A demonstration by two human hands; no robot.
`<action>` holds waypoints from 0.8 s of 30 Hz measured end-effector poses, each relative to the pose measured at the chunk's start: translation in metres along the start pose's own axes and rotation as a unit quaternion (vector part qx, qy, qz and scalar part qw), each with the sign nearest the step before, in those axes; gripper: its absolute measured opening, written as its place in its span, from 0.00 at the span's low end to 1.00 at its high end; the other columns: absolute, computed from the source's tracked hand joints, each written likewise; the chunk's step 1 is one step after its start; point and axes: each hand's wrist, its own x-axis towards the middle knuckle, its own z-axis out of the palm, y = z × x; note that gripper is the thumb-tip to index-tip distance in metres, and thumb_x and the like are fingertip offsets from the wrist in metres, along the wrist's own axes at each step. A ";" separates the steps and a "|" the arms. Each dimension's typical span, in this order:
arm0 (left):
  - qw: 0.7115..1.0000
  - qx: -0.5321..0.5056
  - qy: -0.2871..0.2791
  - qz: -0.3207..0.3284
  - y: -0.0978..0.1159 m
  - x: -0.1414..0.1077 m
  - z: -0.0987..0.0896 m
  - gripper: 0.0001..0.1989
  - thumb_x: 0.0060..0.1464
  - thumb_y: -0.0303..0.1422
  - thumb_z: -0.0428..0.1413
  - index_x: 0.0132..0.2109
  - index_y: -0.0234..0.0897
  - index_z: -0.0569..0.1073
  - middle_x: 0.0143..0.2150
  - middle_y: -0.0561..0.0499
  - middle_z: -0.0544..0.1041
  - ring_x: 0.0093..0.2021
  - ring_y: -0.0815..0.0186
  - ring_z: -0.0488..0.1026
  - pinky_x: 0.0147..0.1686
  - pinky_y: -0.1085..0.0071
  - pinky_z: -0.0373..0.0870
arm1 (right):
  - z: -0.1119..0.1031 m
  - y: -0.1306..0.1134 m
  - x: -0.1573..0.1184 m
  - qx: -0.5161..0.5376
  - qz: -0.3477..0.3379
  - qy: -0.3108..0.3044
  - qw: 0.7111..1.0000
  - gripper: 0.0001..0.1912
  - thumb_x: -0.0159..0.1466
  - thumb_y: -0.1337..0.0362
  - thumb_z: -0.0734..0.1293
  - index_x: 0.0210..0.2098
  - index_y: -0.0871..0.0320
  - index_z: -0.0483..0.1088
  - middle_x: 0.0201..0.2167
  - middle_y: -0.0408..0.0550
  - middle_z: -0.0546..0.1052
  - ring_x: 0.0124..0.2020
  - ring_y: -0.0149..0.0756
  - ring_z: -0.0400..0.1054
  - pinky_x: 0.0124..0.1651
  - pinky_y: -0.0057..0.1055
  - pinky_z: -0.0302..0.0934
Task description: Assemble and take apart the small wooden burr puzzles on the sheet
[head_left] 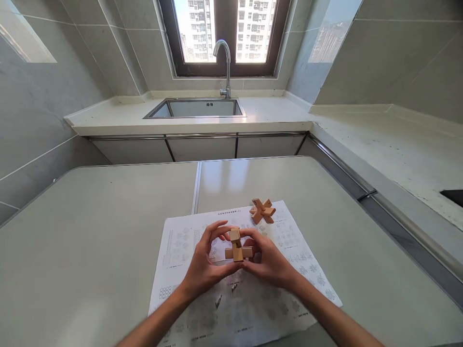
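Between my two hands, above a printed sheet [181, 289], is a small wooden block puzzle [238, 250] with light brown pieces that cross each other. My left hand [207, 258] holds it from the left, thumb at the lower edge and fingers curved over the top. From the right, my right hand [265, 255] grips it with the thumb below and fingers behind. A second wooden puzzle [262, 211], star-shaped with crossed pieces, rests on the sheet's top right part, beyond my right hand.
The sheet lies on a pale table [108, 231] with a seam. Behind it stand a white counter [275, 110], a sink [202, 115] and a faucet [227, 67] under a window. Another counter [408, 149] runs along the right.
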 end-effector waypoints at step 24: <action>0.995 -0.054 -0.024 -0.076 -0.005 0.006 -0.009 0.42 0.50 0.41 0.74 0.66 0.47 0.64 0.60 0.42 0.78 0.62 0.49 0.72 0.68 0.50 0.60 | 0.002 0.003 0.003 0.081 -0.010 0.014 0.997 0.14 0.74 0.53 0.67 0.49 0.57 0.76 0.35 0.47 0.78 0.26 0.30 0.69 0.29 0.28 0.70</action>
